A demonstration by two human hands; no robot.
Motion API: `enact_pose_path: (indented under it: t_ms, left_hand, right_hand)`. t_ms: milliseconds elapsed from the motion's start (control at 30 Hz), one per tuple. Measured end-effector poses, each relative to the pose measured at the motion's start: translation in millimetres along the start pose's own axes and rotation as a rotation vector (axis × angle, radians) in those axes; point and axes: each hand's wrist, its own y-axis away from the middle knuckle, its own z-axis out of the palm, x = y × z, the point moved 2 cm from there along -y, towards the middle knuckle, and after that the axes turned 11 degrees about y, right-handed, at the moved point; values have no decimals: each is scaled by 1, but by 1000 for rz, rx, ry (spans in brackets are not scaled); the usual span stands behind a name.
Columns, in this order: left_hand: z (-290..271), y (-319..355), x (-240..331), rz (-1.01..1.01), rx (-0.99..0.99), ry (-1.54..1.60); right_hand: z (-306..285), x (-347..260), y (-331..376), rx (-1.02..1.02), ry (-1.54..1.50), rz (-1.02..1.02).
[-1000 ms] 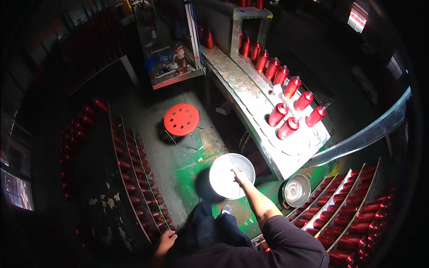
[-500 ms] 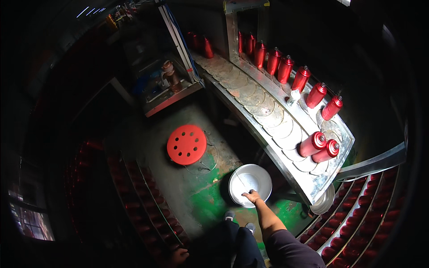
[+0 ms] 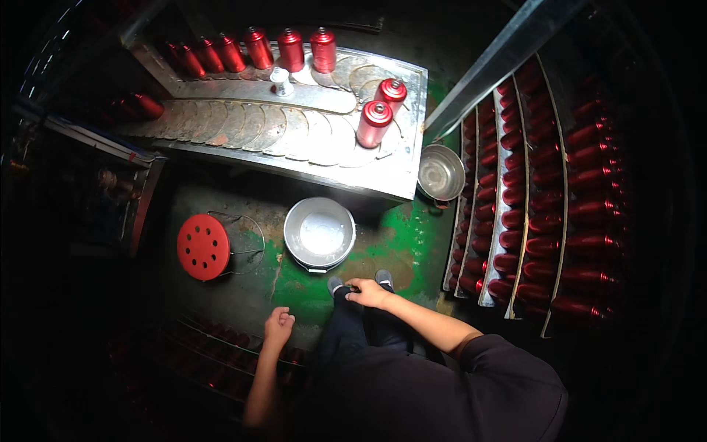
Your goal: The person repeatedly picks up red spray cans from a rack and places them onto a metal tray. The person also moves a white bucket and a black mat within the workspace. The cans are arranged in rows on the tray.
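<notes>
My right hand [image 3: 366, 292] is over my legs, just this side of the metal bucket [image 3: 319, 232], not touching it. Its fingers are curled together; whether the dark spot between them is a small thing or a gap, I cannot make out. Lower down on the left hangs my left hand [image 3: 278, 325], with loosely bent fingers slightly apart and nothing visible in them. The silvery bucket stands upright on the green floor, pale inside, its handle [image 3: 317, 270] down against the near side.
A red round stool [image 3: 203, 247] with holes stands left of the bucket. Beyond is a metal conveyor table [image 3: 254, 132] with red bottle-shaped containers [image 3: 374, 124] and a small white cup [image 3: 280, 82]. A metal pot [image 3: 441, 174] and racks of red containers [image 3: 541, 214] lie right.
My right hand has left the bucket and come back toward my body. The left hand has risen into the light. The view has turned right, showing more racks.
</notes>
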Motion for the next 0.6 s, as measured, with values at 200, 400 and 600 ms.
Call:
enact_pose_path:
  t_ms: [200, 400, 600]
  left_hand:
    - [163, -54, 209, 277, -434, -2]
    - [440, 69, 369, 608, -1086, -73]
    - [652, 196, 427, 1036, -1412, -85]
  right_hand:
    - [-161, -26, 247, 735, -357, 64]
    - [-239, 20, 491, 1648, 4, 232]
    - [-250, 155, 617, 2062, 164, 612]
